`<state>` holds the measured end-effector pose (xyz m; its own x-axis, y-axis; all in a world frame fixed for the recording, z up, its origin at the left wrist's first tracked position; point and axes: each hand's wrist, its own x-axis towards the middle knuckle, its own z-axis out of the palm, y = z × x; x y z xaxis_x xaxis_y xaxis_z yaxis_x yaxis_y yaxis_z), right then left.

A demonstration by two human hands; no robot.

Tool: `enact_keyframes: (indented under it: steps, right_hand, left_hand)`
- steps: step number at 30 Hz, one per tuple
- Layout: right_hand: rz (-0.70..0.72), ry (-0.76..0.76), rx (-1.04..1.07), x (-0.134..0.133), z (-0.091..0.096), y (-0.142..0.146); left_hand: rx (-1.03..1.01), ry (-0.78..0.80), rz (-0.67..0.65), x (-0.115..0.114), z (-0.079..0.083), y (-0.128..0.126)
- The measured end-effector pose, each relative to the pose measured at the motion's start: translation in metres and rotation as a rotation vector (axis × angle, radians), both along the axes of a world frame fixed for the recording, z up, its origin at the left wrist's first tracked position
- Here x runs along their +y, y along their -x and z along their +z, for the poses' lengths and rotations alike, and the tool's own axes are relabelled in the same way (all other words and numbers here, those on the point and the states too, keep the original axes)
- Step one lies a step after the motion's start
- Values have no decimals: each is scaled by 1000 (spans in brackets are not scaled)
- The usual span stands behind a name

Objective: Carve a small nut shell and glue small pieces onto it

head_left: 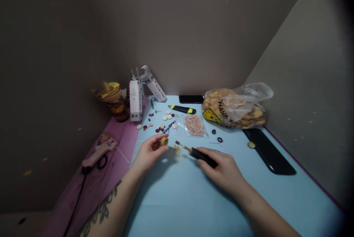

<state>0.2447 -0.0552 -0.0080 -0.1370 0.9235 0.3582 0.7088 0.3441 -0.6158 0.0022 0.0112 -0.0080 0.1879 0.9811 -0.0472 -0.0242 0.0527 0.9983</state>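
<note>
Right hand wrapped around black rotary tool, long axis lying low, tip aimed up-left, left hand pinching small yellow bead

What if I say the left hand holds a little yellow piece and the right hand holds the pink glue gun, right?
No. The head view shows the right hand holding a black tool; the pink glue gun lies on the left. The left hand does hold the yellow piece.
</note>
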Motion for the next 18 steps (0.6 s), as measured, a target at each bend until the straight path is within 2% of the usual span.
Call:
enact_keyframes:
  steps: [5,9,13,18]
  right_hand:
    - [34,-42,-78,-2,-2,1]
    - [64,-44,-141,-3,-3,4]
    - [96,-33,-186,-4,-3,6]
    - [87,-2,-229,-3,-2,7]
  left_hand:
    - [363,-320,-13,-2,0,-1]
    - [560,-517,-67,-4,-5,-1]
    - [646,-649,-123,-4,-11,-2]
    - [735,-716,-161,-5,-12,-2]
